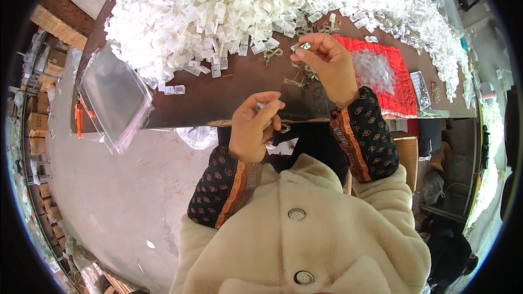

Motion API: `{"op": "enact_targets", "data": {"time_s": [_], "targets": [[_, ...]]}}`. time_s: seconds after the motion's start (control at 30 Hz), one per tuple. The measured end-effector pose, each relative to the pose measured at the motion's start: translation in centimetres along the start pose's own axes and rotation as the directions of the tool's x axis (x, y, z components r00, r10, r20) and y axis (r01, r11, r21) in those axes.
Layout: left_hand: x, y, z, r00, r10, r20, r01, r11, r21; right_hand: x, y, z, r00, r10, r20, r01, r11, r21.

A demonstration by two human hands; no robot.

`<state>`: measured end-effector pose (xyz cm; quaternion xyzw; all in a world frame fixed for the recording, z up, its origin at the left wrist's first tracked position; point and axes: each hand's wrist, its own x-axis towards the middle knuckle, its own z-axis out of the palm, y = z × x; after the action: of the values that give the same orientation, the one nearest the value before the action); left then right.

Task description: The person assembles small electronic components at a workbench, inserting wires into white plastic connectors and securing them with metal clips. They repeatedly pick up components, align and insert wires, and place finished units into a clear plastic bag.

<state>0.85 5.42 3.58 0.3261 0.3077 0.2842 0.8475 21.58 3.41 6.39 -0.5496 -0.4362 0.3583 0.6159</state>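
Observation:
My left hand (251, 129) is closed just off the table's near edge. Between its thumb and fingers shows a small whitish clear piece (260, 107), mostly covered by the fingers. Higher and to the right, over the tabletop, my right hand (331, 69) pinches a small shiny clear piece (305, 46) with a greenish glint; its exact kind is too small to make out. Close to the right hand lie loops of thin beige cord (272, 54). Beyond both hands spreads a large heap of small clear-white plastic pieces (212, 13).
Flat clear plastic bags (117, 95) overhang the table's left end, beside an orange-handled tool (79, 120). On the right, a red cloth (400, 84) bears a pile of thin clear bits (373, 71). A small clear-lidded case (420, 90) is next to it. The brown tabletop (201, 98) ends before my body.

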Motion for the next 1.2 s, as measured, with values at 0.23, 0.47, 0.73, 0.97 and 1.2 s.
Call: {"op": "enact_targets", "data": {"time_s": [0.23, 0.47, 0.73, 0.97, 1.2], "targets": [[0.6, 0.3, 1.5, 0.939, 0.325, -0.111, -0.293, 0.927, 0.235, -0.4, -1.4, 0.7, 0.998, 0.057, 0.007, -0.057, 0.962, 0.267], [2.5, 3.1, 2.0, 0.86, 0.49, 0.139, -0.436, 0.568, 0.698, -1.1, -2.4, 2.1, 0.996, 0.085, 0.035, -0.092, 0.931, 0.353], [3.1, 3.1, 1.5, 0.975, 0.215, 0.059, -0.223, 0.936, 0.274, -0.9, -2.1, 2.4, 0.984, 0.163, 0.078, -0.178, 0.812, 0.555], [3.4, 3.4, 0.7, 0.989, 0.147, -0.028, -0.141, 0.98, 0.141, -2.2, -2.1, 3.5, 0.989, -0.074, 0.126, 0.051, 0.983, 0.175], [2.3, 3.9, 0.6, 0.992, 0.097, 0.082, -0.099, 0.995, 0.02, -2.5, -2.3, 3.1, 0.984, -0.162, 0.068, 0.154, 0.982, 0.11]]}}
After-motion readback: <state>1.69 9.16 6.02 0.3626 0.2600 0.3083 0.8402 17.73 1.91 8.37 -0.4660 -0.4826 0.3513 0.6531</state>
